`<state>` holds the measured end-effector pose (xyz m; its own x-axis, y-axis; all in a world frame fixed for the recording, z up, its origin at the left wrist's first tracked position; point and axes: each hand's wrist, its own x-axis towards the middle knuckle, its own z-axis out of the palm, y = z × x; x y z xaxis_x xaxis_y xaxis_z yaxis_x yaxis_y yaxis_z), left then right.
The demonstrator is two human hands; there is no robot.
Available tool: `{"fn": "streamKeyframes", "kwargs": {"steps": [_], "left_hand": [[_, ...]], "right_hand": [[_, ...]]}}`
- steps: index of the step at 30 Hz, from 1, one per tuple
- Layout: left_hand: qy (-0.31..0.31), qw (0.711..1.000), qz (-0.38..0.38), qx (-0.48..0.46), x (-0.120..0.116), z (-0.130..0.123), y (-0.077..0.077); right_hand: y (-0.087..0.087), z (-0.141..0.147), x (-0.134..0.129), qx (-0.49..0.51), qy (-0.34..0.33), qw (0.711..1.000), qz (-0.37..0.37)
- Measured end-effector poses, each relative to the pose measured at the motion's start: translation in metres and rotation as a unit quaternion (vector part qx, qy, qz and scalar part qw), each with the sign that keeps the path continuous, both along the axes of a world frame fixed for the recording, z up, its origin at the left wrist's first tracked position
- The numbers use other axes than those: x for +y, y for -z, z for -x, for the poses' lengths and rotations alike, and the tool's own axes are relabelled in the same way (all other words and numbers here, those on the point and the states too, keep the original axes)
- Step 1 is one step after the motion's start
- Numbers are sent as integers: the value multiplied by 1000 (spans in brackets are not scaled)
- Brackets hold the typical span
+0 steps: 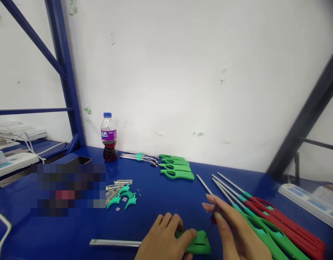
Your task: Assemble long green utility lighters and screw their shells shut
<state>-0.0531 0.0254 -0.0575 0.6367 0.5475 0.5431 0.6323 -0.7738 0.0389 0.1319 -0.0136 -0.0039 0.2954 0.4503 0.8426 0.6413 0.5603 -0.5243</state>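
My left hand [166,238] is closed over a green long-nosed lighter [201,243] lying on the blue table, its metal tube pointing left. To the right of that handle, my right hand [235,229] pinches a small screwdriver [215,213] with a dark red grip. Its thin shaft points down near the lighter's butt end; I cannot tell whether it touches. Beside my right hand lie several lighters with metal tubes, some green [280,236] and some red [293,225]. Teal triggers [130,201], clear slim parts [115,189] and tiny pieces are scattered beyond my left hand.
Green handle shells [178,174] lie in a row near the wall, beside metal tubes with wires [139,157]. A drink bottle [108,139] stands behind, with a phone [82,160] to its left. White power strips [310,204] sit at right and left. A blurred patch hides some things.
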Motion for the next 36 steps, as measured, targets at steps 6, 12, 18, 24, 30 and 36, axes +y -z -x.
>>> {"fn": "streamKeyframes", "kwargs": {"steps": [6, 12, 18, 24, 30, 36], "left_hand": [[0, 999, -22, -34, 3, -6, 15], [1, 999, -20, -42, 2, -6, 18], [-4, 1000, 4, -28, -4, -5, 7], [-13, 997, 68, 26, -15, 0, -18], [-8, 997, 72, 24, -17, 0, -21], [-5, 998, 63, 23, -15, 0, -19]], "right_hand": [[2, -5, 2, -19, -5, 999, -40], [2, -7, 1, -14, -25, 999, -24], [2, -15, 0, -59, -26, 998, 4], [5, -14, 4, -43, -51, 998, -16], [4, -18, 0, -81, -60, 995, 16], [10, -12, 3, -10, -43, 999, -21]]}}
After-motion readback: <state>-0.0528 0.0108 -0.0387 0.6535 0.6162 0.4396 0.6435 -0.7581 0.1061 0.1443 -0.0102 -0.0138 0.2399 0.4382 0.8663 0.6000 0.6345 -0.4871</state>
